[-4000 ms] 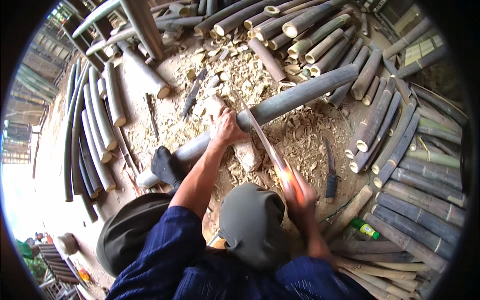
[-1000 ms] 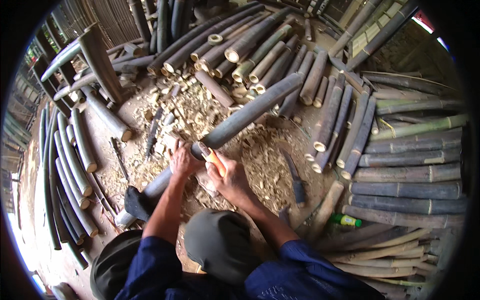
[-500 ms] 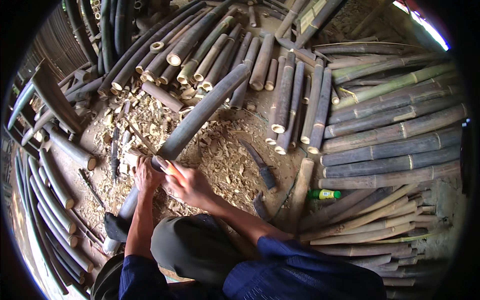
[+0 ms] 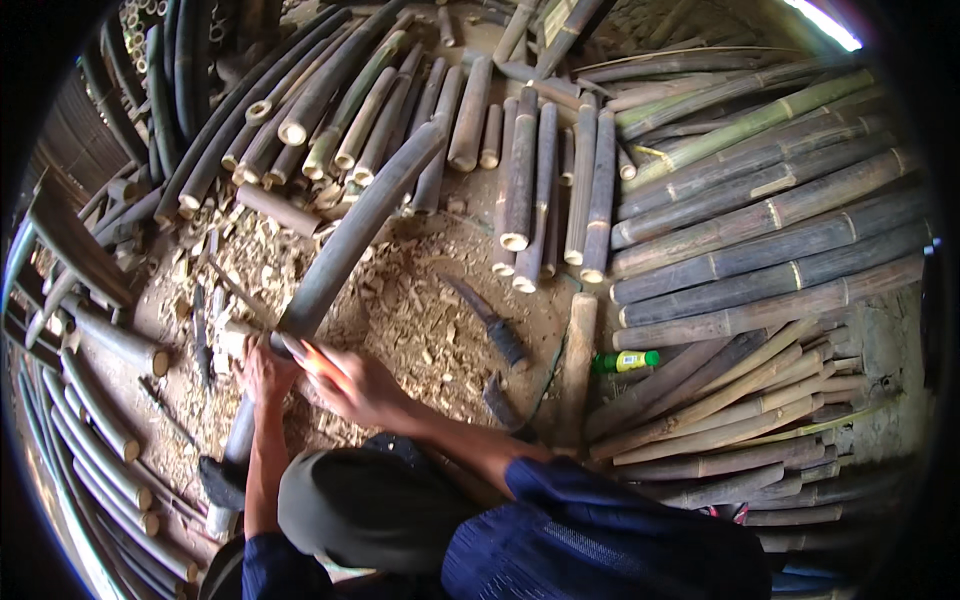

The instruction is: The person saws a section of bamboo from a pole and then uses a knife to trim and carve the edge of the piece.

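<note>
A long dark bamboo pole [image 4: 358,238] slants from my lower left toward the far middle. My left hand [image 4: 266,374] is wrapped round it, near its middle. Just beside, my right hand [image 4: 352,384] is closed on the orange handle of a narrow-bladed saw [image 4: 240,292]. The saw's thin blade runs off to the far left, across the pole close to my left hand. A dark shoe-like shape [image 4: 222,482] is against the pole's near end.
Wood chips [image 4: 400,335] cover the ground. A dark-handled knife [image 4: 485,315] and a hooked blade [image 4: 500,402] lie right of the pole. Cut bamboo lengths [image 4: 765,215] are stacked at right, far side and left. A green-capped bottle [image 4: 628,361] lies at right.
The whole view has shifted, so most things appear farther left. Both hands keep their grips on the pole and saw; any saw stroke is too small to tell.
</note>
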Available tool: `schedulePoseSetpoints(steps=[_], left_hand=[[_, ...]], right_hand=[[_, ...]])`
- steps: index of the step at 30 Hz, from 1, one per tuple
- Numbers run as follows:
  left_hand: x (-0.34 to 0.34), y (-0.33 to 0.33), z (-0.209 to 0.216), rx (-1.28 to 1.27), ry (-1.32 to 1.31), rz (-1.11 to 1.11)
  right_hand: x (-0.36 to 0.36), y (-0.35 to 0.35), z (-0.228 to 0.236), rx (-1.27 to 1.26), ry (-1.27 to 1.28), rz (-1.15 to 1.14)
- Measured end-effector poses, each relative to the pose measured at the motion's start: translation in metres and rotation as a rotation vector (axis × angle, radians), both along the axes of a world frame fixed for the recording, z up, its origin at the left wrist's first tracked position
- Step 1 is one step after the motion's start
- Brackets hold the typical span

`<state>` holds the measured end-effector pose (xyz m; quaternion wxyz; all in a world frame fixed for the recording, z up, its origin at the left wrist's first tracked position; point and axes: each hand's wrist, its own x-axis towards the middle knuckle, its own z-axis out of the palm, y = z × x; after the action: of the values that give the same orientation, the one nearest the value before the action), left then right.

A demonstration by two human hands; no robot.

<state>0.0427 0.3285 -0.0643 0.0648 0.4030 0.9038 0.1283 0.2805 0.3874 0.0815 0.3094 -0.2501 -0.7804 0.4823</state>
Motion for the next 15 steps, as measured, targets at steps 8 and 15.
schedulePoseSetpoints(steps=[8, 15], left_hand=[[0.012, -0.009, 0.027, -0.099, -0.062, 0.006], [-0.006, 0.001, 0.024, -0.035, -0.202, 0.043]], right_hand=[[0.131, -0.029, 0.019, -0.192, -0.254, 0.079], [0.003, -0.009, -0.02, -0.521, 0.078, 0.182]])
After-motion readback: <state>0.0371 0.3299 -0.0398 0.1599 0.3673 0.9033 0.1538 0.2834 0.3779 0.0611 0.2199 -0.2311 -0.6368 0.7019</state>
